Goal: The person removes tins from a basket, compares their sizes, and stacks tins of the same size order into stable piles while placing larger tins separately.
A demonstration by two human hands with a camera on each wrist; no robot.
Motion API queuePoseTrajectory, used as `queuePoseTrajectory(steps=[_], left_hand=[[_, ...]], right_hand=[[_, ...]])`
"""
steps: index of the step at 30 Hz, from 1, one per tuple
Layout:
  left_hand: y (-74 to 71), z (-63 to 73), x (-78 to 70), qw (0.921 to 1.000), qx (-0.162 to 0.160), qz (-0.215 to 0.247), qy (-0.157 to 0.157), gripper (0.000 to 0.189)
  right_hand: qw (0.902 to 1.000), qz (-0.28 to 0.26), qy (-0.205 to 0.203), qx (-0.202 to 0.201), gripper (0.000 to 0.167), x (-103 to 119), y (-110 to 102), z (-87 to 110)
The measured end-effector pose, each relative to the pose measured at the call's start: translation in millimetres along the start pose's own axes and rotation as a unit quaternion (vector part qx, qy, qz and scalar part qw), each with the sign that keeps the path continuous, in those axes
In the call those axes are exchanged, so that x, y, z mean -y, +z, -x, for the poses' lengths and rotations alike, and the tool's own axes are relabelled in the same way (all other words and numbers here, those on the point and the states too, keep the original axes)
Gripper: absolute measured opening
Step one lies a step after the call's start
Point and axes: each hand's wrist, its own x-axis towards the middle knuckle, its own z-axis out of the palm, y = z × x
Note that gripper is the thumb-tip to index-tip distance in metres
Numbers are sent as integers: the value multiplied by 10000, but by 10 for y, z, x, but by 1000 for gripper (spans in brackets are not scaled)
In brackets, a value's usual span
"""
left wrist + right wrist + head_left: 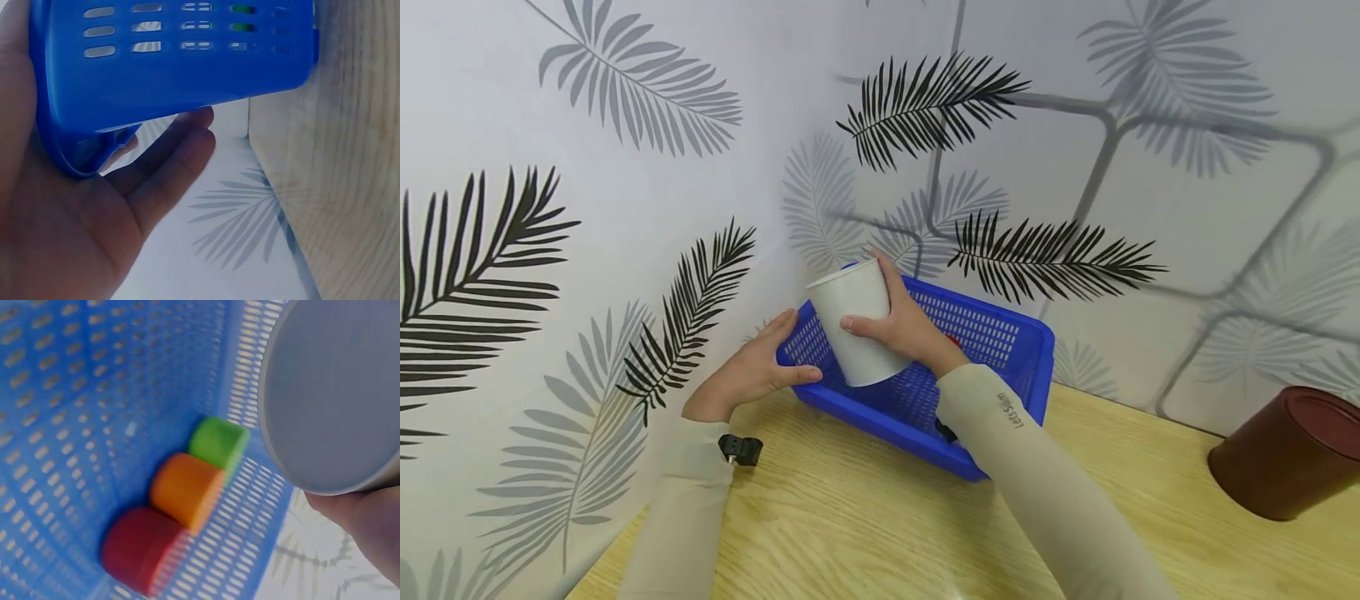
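Note:
My right hand [902, 321] grips a white, slightly tapered cylindrical container [853, 312], tilted over the left part of a blue perforated plastic basket [880, 425]. In the right wrist view the round end of that white container [331, 394] faces the camera. My left hand [760, 367] holds the basket's left end, thumb over the near rim and fingers along the outside. In the left wrist view the basket's corner [175, 87] lies against the palm. Inside the basket, a red [140, 550], an orange [187, 490] and a green cylindrical piece [219, 444] lie in a row.
The basket rests on a light wood-grain table [820, 517] close to leaf-patterned walls [625, 208] that meet behind it. To the right stands a dark brown cylindrical container [1262, 467]. Something small and black [946, 431] shows in the basket, partly behind the right sleeve.

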Motion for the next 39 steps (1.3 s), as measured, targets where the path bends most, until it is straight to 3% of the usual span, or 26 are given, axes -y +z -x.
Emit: queuePoseTrajectory(steps=[5, 10, 17, 23, 28, 35, 39], left_hand=[[-1, 8, -51, 9999, 89, -78, -66, 114], [3, 42, -82, 9999, 90, -3, -147, 112], [44, 47, -98, 9998, 125, -6, -178, 111], [41, 95, -130, 9993, 269, -45, -275, 108], [33, 82, -142, 9993, 294, -18, -245, 109], [-20, 71, -190, 9989, 392, -127, -206, 113], [-69, 63, -220, 9985, 426, -332, -122, 111]], right_hand=[[9992, -347, -30, -202, 108, 105, -214, 64], [9968, -557, -389, -424, 112, 227, -440, 157], [9909, -693, -814, -818, 114, 432, -730, 455], [9877, -500, -915, -1169, 106, 469, -987, 843], [9801, -803, -1058, -1475, 106, 434, -1221, 1270], [9578, -1215, -1524, -2111, 109, 356, -1464, 1902], [9422, -1108, -1802, -2597, 110, 248, -1592, 2218]])
